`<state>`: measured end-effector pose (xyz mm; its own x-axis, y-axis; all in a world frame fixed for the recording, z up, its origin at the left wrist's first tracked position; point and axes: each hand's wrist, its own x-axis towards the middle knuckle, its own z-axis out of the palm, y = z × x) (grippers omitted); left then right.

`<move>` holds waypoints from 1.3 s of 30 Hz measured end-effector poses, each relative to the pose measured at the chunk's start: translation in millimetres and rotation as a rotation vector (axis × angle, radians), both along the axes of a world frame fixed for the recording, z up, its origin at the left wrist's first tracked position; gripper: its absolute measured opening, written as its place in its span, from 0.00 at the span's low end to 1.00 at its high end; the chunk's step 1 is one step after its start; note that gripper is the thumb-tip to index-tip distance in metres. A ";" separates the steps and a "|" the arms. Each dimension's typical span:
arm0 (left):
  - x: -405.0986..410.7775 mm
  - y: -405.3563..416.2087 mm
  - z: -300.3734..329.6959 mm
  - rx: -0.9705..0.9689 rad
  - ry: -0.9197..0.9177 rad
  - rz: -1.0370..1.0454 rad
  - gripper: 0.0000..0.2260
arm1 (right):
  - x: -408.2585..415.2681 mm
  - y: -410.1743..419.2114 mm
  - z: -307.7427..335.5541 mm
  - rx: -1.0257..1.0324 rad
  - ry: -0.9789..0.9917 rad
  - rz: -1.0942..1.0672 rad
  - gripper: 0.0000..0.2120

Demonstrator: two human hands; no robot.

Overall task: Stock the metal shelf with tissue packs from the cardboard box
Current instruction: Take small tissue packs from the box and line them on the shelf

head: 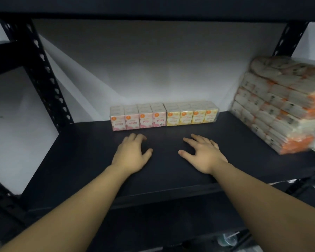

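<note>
Black perforated steel upright on the far left, part of the dark metal shelf w/ a white wall behind. Person's left hand is palm-down over the shelf board, fingers loosely bent, gripping nothing, just short of the pink-printed wrapped tissue pack. That pack stands at the back against the wall, touching the yellow-printed wrapped tissue pack on its right. Right hand also palm-down, fingers spread & relaxed, holding nothing, near but apart from the yellow pack. Far right: tall leaning stack of white-and-orange plastic-wrapped tissue bundles, blurry. Cardboard box not in view.
</note>
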<state>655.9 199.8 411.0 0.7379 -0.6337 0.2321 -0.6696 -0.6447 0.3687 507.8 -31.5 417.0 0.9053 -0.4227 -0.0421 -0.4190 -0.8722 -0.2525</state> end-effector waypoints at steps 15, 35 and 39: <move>-155.6 43.3 -32.5 0.181 -0.129 0.175 0.32 | -113.5 44.9 -28.7 -0.111 -0.136 0.159 0.36; -307.9 111.3 -321.4 0.443 0.518 0.232 0.38 | -281.5 82.9 -337.5 0.413 0.239 0.034 0.38; -325.0 122.4 -410.6 0.467 0.669 0.232 0.28 | -309.1 96.2 -428.3 0.498 0.386 -0.097 0.29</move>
<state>330.9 322.2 0.5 0.7500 -0.3713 -0.5474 -0.2370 -0.9235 0.3017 198.7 64.7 -11.3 0.7441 -0.3480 -0.5703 -0.6322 -0.6426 -0.4329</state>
